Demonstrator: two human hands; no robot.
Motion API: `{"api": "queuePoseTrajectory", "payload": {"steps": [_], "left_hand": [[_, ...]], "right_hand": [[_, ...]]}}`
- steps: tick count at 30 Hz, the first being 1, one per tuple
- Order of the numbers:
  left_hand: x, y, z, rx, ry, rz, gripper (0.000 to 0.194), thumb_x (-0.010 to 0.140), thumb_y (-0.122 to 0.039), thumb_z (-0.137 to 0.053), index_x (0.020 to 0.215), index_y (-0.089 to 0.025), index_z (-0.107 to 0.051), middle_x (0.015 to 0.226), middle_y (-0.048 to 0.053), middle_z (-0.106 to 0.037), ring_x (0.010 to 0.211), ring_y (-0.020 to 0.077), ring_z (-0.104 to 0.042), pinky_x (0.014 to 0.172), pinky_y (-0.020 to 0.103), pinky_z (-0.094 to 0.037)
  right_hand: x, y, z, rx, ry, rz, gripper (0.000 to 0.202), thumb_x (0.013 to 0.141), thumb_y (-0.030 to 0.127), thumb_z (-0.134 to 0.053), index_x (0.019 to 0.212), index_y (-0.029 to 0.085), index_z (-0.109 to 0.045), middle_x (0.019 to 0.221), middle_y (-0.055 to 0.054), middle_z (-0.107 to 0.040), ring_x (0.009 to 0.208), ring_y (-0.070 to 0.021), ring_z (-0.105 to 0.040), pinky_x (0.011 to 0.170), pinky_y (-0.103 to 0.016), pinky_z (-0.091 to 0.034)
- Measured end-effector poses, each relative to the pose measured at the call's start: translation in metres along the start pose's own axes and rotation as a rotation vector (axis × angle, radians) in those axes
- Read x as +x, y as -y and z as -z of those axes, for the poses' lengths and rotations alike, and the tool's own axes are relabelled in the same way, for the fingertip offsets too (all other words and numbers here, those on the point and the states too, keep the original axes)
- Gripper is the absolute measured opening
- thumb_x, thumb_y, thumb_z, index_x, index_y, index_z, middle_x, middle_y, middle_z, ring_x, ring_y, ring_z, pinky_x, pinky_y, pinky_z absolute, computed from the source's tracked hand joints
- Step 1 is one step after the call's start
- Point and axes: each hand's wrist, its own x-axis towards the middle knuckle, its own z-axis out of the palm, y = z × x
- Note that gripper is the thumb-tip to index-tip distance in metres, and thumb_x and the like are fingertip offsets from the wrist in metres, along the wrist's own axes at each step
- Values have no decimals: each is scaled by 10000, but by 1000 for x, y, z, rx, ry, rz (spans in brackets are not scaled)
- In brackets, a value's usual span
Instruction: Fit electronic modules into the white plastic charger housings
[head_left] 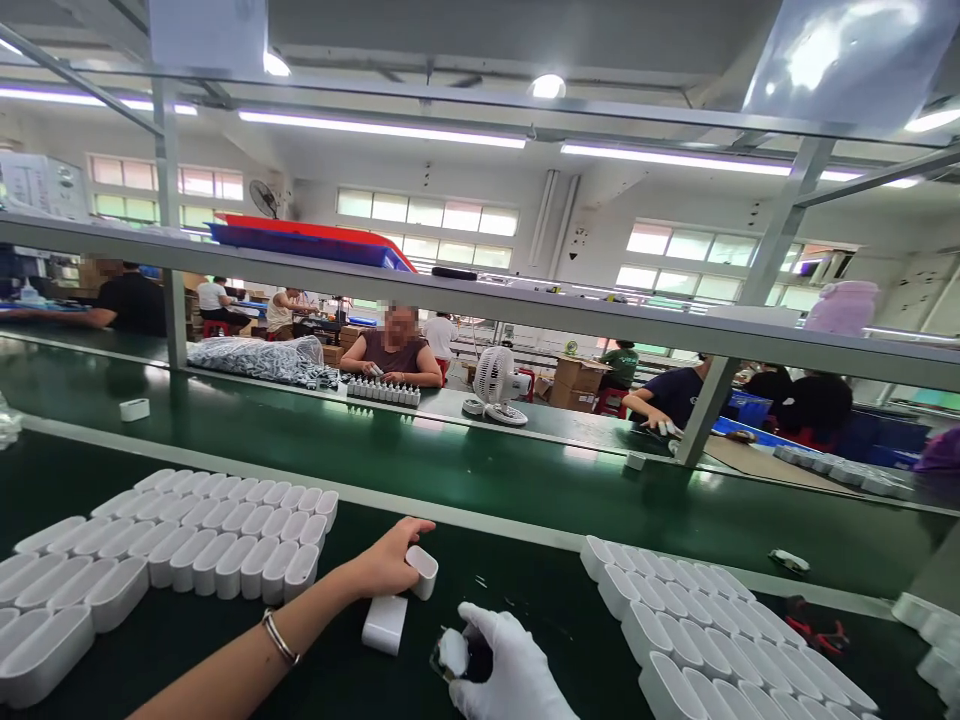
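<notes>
My bare left hand (391,560), with a bangle on its wrist, grips a white oval cup (424,574) whose opening faces up and is slightly tilted. The index finger reaches out above the cup. Just below this hand, a second white case (385,625) lies on the dark green bench. In a white glove, my right hand (506,660) curls thumb and fingers around a small part (453,654), white on top with a darker, shiny edge. Its exact kind is not clear.
Rows of white oval cups (217,540) stand at left, more cups (697,640) at right. Red-handled pliers (817,625) lie beyond the right rows. A green conveyor belt (450,465) runs across; a white fan (499,385) and co-workers are behind it. An overhead shelf (525,300) spans the line.
</notes>
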Motion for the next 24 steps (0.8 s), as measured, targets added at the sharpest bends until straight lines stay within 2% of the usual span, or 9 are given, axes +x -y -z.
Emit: {"api": "queuePoseTrajectory", "payload": {"steps": [3,5,6,8,11,13,16,19,24], "left_hand": [[-5,-4,-8,29,-65,110,793,601,-200,-645,1337,-75,-377,1331,185,-467,1220,318,-447,1011,399,-368],[-7,-6,-15,66,-113,197,832,585,-322,-707,1300,-37,-391,1260,228,-503,1193,385,-449,984,473,-362],[-9,-7,-18,81,-132,228,795,577,-350,-721,1251,-42,-434,1210,222,-537,1164,392,-472,957,474,-378],[-11,-9,-22,90,-150,244,604,586,-327,-723,1106,-90,-524,1096,160,-609,1067,341,-550,886,412,-427],[-15,-14,-22,70,-138,177,367,609,-206,-686,954,-145,-576,943,62,-657,890,235,-614,776,312,-459],[-18,-17,-21,72,-136,118,372,581,-115,-659,945,-164,-600,948,36,-657,912,219,-594,793,294,-447],[-23,-21,-22,105,-118,-4,481,541,-59,-622,1007,-177,-630,1038,37,-638,1007,245,-541,882,331,-412],[-27,-23,-23,106,-58,-111,547,541,-75,-618,1078,-179,-637,1050,44,-632,1001,253,-533,906,364,-402],[-27,-23,-23,77,14,-173,529,574,-100,-617,1088,-219,-656,1048,35,-624,1009,245,-515,902,363,-410]], "right_hand": [[-1,2,0,-35,-48,-6,512,573,165,-624,1079,240,-650,826,-50,-655,779,-231,-639,742,-329,-493],[-2,4,0,-70,-69,-3,483,580,183,-633,1059,242,-651,812,-51,-652,769,-237,-639,731,-337,-491],[-2,5,0,-80,-72,-4,462,571,190,-645,1029,245,-658,817,-52,-651,773,-241,-639,725,-339,-492],[-2,7,0,-84,-72,-7,385,549,191,-666,930,248,-674,818,-51,-648,762,-240,-638,698,-335,-497],[2,9,1,-37,-95,8,184,599,191,-631,778,234,-645,721,-31,-640,658,-210,-628,612,-313,-502],[6,9,5,80,-123,49,123,652,178,-577,767,218,-599,657,-12,-631,579,-176,-616,563,-284,-510],[13,7,14,273,-203,152,185,664,141,-540,838,199,-559,673,2,-647,564,-146,-630,577,-247,-549],[14,3,21,317,-314,295,280,642,132,-570,915,193,-567,790,-17,-666,665,-156,-663,647,-248,-583],[13,-6,16,350,-290,538,353,667,129,-616,1009,216,-588,954,-55,-653,816,-183,-670,695,-253,-599]]}}
